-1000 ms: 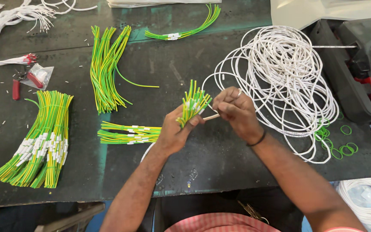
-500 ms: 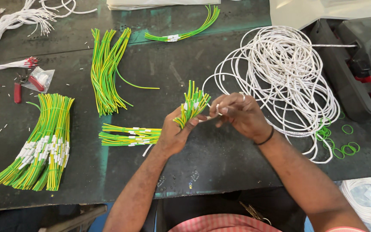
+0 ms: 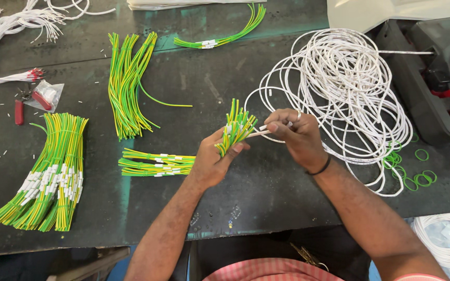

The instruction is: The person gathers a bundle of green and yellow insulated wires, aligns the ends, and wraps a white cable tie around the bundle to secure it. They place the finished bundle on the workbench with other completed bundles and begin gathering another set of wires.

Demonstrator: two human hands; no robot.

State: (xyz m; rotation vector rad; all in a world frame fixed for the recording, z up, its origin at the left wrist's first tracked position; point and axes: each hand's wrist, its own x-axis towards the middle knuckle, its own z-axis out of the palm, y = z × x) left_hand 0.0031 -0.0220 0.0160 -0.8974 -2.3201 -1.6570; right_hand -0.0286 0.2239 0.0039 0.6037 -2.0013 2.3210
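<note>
Dark workbench's looking busy: left hand (image 3: 212, 161) is still gripping the wire bundle (image 3: 234, 130), right hand (image 3: 295, 135) fingers have slid closer, pinching a white sleeve (image 3: 259, 133) at its tips.

A dark, scuffed worktable (image 3: 266, 198) fills the view under even light, with shadowed floor below its front edge.

The dark, scuffed workbench (image 3: 225, 78) carries several wire lots. Just left of the fingers (image 3: 282, 125) lies a short green-yellow bundle with white sleeves (image 3: 154, 162); farther left, a big fanned bundle (image 3: 48, 177). Beyond the fingers to the left, loose green-yellow wires (image 3: 126, 83) and a thin curved bundle (image 3: 220, 37) lie apart. A tangled white cable coil (image 3: 345, 88) spreads right of the fingers (green rubber bands (image 3: 415, 171) beside it). White wires (image 3: 16, 26) sit far left.
</note>
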